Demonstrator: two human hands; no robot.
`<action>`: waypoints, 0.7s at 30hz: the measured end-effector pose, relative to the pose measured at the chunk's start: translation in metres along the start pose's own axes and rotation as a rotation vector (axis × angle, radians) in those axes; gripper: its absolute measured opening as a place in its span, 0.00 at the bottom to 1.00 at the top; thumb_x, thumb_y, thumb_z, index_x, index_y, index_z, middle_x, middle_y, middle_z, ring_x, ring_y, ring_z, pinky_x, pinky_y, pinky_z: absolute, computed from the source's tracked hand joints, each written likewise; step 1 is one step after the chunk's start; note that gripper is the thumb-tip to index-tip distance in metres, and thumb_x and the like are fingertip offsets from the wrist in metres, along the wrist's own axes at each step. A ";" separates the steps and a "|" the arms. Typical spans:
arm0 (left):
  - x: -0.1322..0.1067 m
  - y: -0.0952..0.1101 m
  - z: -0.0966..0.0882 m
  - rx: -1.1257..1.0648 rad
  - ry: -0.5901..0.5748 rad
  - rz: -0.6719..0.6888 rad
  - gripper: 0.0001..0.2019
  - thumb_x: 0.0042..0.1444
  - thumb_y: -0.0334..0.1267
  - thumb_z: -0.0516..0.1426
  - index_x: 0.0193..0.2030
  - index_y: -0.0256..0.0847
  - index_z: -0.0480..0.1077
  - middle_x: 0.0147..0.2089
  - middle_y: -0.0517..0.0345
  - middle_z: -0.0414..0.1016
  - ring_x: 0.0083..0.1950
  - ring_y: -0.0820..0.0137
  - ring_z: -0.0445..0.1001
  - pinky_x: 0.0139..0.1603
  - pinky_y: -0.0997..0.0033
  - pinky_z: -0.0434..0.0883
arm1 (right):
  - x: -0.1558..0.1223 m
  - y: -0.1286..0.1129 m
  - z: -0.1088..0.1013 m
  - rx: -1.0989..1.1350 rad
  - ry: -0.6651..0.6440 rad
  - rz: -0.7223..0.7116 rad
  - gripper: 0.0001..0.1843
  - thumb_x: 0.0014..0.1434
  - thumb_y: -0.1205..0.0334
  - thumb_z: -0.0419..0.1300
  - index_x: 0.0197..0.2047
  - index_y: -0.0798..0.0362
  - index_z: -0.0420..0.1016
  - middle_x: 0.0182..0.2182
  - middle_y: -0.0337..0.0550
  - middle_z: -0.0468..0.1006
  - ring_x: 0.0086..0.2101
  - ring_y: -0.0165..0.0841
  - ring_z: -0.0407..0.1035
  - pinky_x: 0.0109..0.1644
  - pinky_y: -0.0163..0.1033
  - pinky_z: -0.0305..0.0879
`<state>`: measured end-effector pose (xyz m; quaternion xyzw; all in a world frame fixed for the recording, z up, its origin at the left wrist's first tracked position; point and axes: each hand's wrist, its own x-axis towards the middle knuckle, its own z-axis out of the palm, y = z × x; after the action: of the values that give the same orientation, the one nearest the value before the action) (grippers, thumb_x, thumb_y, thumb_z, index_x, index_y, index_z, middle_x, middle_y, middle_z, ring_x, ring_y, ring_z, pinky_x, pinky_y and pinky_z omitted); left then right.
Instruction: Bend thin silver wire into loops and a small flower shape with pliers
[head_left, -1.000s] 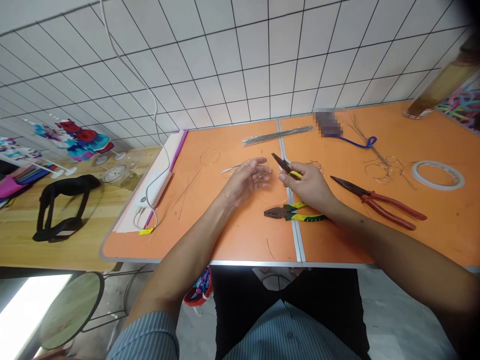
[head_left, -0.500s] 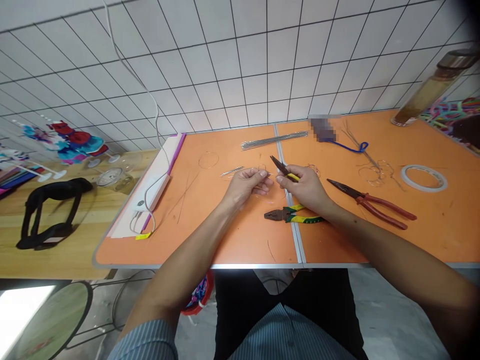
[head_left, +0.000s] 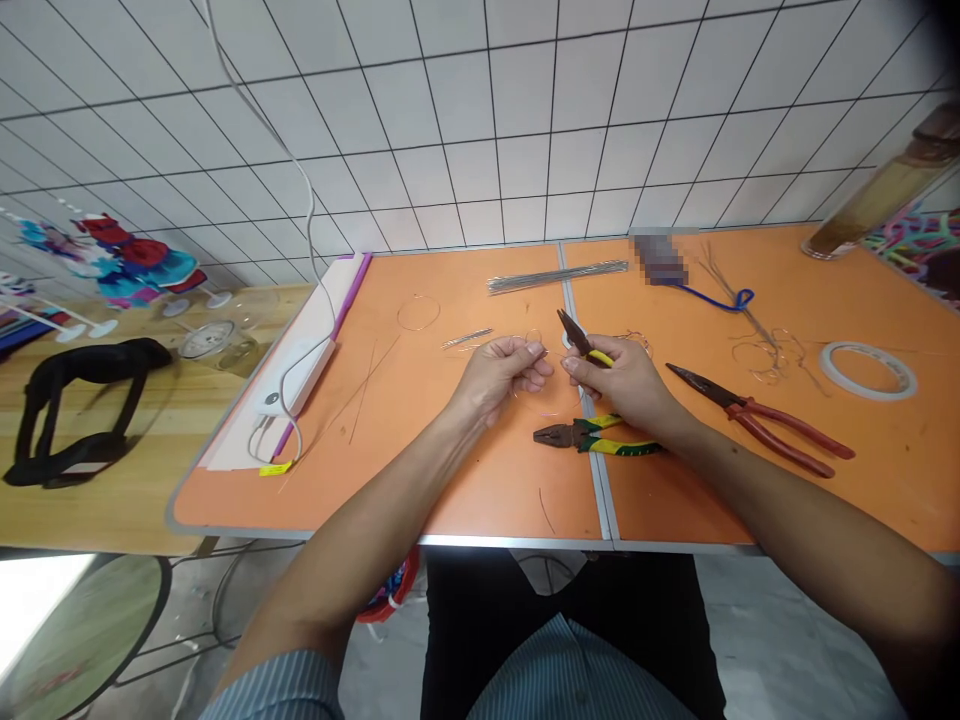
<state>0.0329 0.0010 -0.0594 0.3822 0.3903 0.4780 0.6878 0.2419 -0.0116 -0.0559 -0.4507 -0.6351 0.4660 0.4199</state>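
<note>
Thumb and forefinger of my left hand [head_left: 504, 378] pinch a thin wire [head_left: 534, 334], which is so fine that its shape is hard to follow. My right hand [head_left: 624, 384] is wrapped round small pliers [head_left: 576, 330] with dark pointed jaws and yellow grips, aimed up and left. A small gap separates the two hands. Below my right hand lie combination pliers [head_left: 559, 435] with green and yellow handles, partly under my wrist. Red-handled long-nose pliers [head_left: 750, 410] rest to the right of it. Beyond my left hand are short wire pieces [head_left: 469, 338].
A bundle of straight wires [head_left: 555, 278] lies at the back of the orange table [head_left: 465, 500]. A wire ring [head_left: 418, 312] and a power strip [head_left: 296, 380] are at left. Tangled wire [head_left: 772, 350], a tape roll [head_left: 868, 371] and a bottle [head_left: 877, 195] stand or lie at right.
The view has shifted slightly, so most things on the table sit a little further right and the left side further left. Both hands keep their holds, close together.
</note>
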 end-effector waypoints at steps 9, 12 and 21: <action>-0.002 0.001 0.003 -0.029 -0.008 -0.055 0.15 0.61 0.46 0.73 0.39 0.34 0.80 0.36 0.49 0.88 0.31 0.73 0.83 0.36 0.75 0.80 | 0.004 0.002 -0.003 0.025 0.028 0.022 0.16 0.63 0.47 0.71 0.38 0.51 0.79 0.26 0.36 0.74 0.25 0.29 0.62 0.30 0.38 0.59; -0.002 0.002 0.002 -0.032 -0.043 -0.065 0.18 0.66 0.51 0.69 0.44 0.34 0.81 0.42 0.44 0.89 0.35 0.70 0.86 0.39 0.72 0.82 | 0.004 0.004 -0.004 0.027 0.039 0.032 0.18 0.63 0.44 0.72 0.38 0.51 0.79 0.24 0.35 0.73 0.25 0.28 0.62 0.29 0.38 0.59; -0.004 0.001 0.003 0.006 -0.030 -0.039 0.14 0.60 0.42 0.74 0.44 0.33 0.83 0.41 0.44 0.89 0.35 0.67 0.87 0.38 0.72 0.84 | 0.003 0.002 0.000 0.054 0.075 0.058 0.19 0.58 0.45 0.74 0.39 0.52 0.79 0.26 0.37 0.76 0.25 0.30 0.65 0.29 0.38 0.61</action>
<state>0.0343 -0.0026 -0.0572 0.3836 0.3889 0.4574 0.7017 0.2418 -0.0082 -0.0570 -0.4745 -0.5927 0.4779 0.4419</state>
